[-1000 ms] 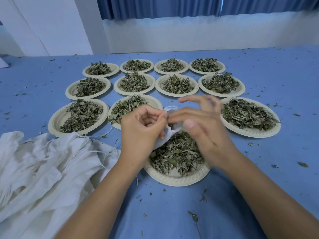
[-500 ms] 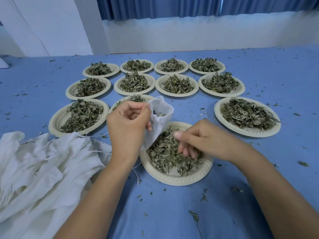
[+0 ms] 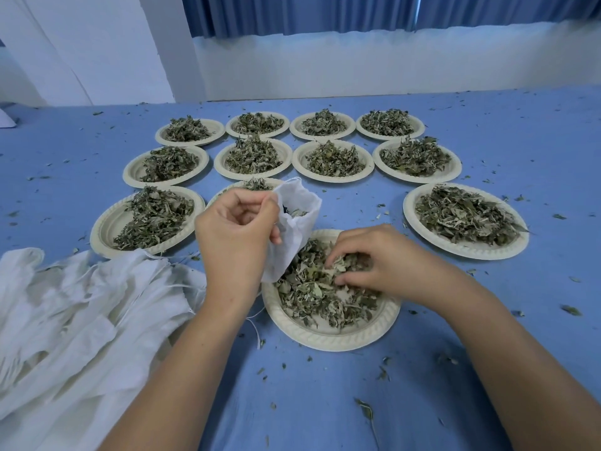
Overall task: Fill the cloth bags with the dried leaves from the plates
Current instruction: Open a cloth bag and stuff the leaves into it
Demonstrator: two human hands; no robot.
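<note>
A small white cloth bag (image 3: pixel 297 222) hangs mouth-up over the left rim of the nearest paper plate (image 3: pixel 328 338), with a few leaves visible inside it. My left hand (image 3: pixel 235 237) pinches the bag's left edge and keeps the mouth spread. The plate carries a heap of dried green leaves (image 3: pixel 312 296). My right hand (image 3: pixel 374 258) lies palm-down on that heap, its fingers curled around a clump of leaves just right of the bag.
Several more leaf-filled paper plates stand in rows behind, one at the right (image 3: pixel 465 219) and one at the left (image 3: pixel 146 219). A pile of empty white cloth bags (image 3: pixel 81 320) lies at the near left. Leaf crumbs litter the blue tablecloth (image 3: pixel 325 402).
Both hands were at the bag's mouth a second ago. My left hand then held the bag open alone while my right hand dropped onto the plate's leaves and gathered a clump.
</note>
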